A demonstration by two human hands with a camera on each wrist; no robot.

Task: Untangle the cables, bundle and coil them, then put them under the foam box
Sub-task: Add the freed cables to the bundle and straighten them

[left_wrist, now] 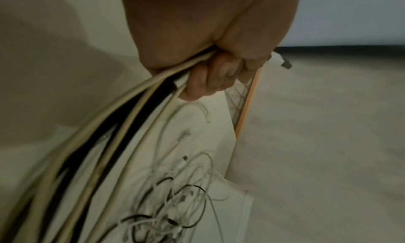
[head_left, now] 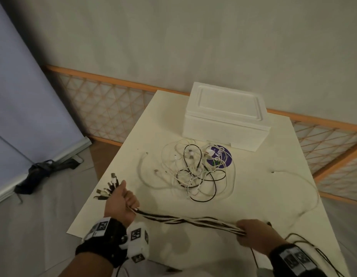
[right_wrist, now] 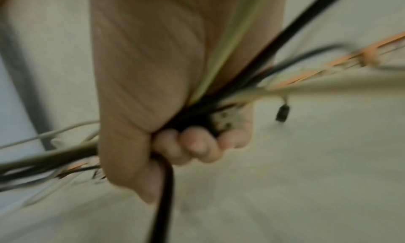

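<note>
A bundle of white and black cables [head_left: 189,219] stretches between my two hands over the near part of the table. My left hand [head_left: 122,200] grips one end, with several plugs [head_left: 108,186] fanning out past the fist. In the left wrist view the left hand [left_wrist: 210,77] has its fingers curled round the cables [left_wrist: 122,125]. My right hand [head_left: 253,232] grips the bundle's other end; in the blurred right wrist view the right hand [right_wrist: 192,142] closes on the cables [right_wrist: 219,97]. A tangle of loose cables [head_left: 195,172] lies mid-table. The white foam box [head_left: 225,116] stands behind it.
A round purple sticker [head_left: 219,156] lies under the tangle, in front of the box. One long white cable [head_left: 305,180] loops toward the cream table's [head_left: 133,148] right edge. An orange lattice fence [head_left: 105,108] runs behind the table. A dark bag [head_left: 39,172] lies on the floor at left.
</note>
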